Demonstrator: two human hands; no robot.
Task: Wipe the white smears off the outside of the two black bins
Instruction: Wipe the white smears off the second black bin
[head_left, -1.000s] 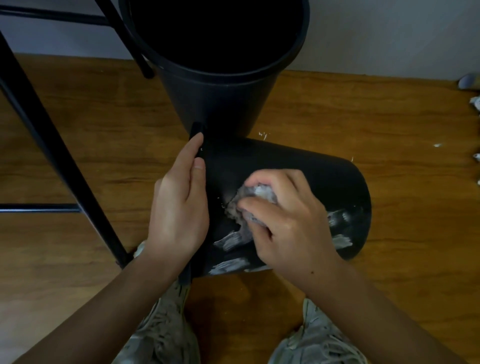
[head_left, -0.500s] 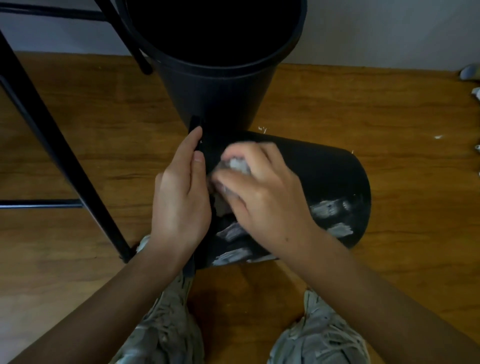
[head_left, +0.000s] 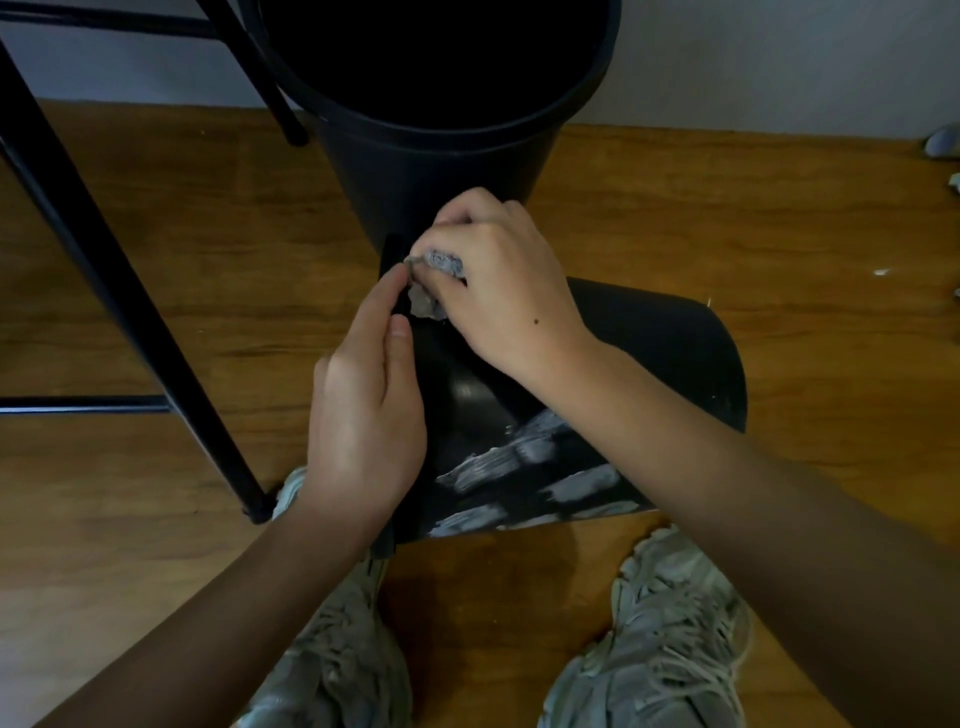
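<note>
A black bin (head_left: 670, 358) lies on its side on the wooden floor, its rim to the left. White smears (head_left: 514, 462) streak its near side. My right hand (head_left: 498, 291) grips a crumpled grey wad of tissue (head_left: 436, 283) and presses it on the bin's far upper side near the rim. My left hand (head_left: 363, 410) rests flat along the rim with straight fingers, steadying the bin. A second black bin (head_left: 436, 171) stands upright just behind, its dark mouth toward me; no smears show on its visible wall.
Black metal furniture legs (head_left: 119, 312) slant across the floor at the left. My two grey shoes (head_left: 649, 644) stand below the lying bin. Small white scraps (head_left: 880, 272) lie on the floor at the right, near the grey wall.
My right hand with the tissue has moved up and away from me along the lying bin, from the smeared patch to the far side by the rim. More smears now show.
</note>
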